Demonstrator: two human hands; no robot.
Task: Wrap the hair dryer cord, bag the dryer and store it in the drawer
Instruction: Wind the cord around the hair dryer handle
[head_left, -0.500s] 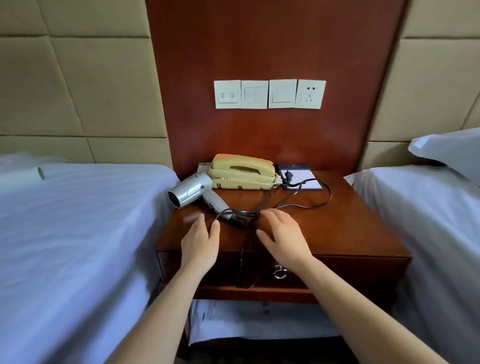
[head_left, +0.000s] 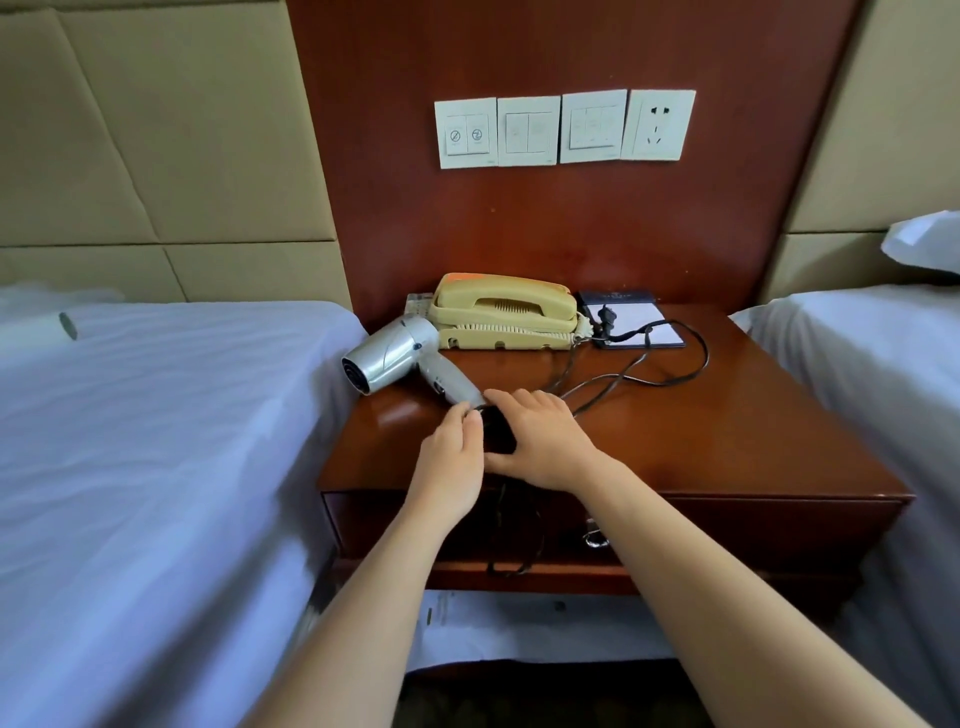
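A silver hair dryer (head_left: 395, 356) lies on the wooden nightstand (head_left: 727, 441), nozzle to the left, handle pointing toward me. Its black cord (head_left: 670, 382) loops across the top to a plug (head_left: 605, 316) on a notepad, and part hangs over the front edge. My left hand (head_left: 452, 457) and my right hand (head_left: 545, 441) meet at a dark bundle of cord (head_left: 498, 434) at the handle's end. My left fingertips pinch the cord by the handle. My right hand curls over the bundle. The drawer (head_left: 727, 530) below is closed.
A beige telephone (head_left: 504, 312) stands at the back of the nightstand beside a notepad (head_left: 639, 322). White beds flank the nightstand on the left (head_left: 156, 441) and right (head_left: 872, 364). Wall switches and a socket (head_left: 660, 124) sit above. Papers (head_left: 519, 634) lie on the lower shelf.
Both hands have moved together from flat on the nightstand top onto the cord bundle at the dryer's handle. The view has moved closer.
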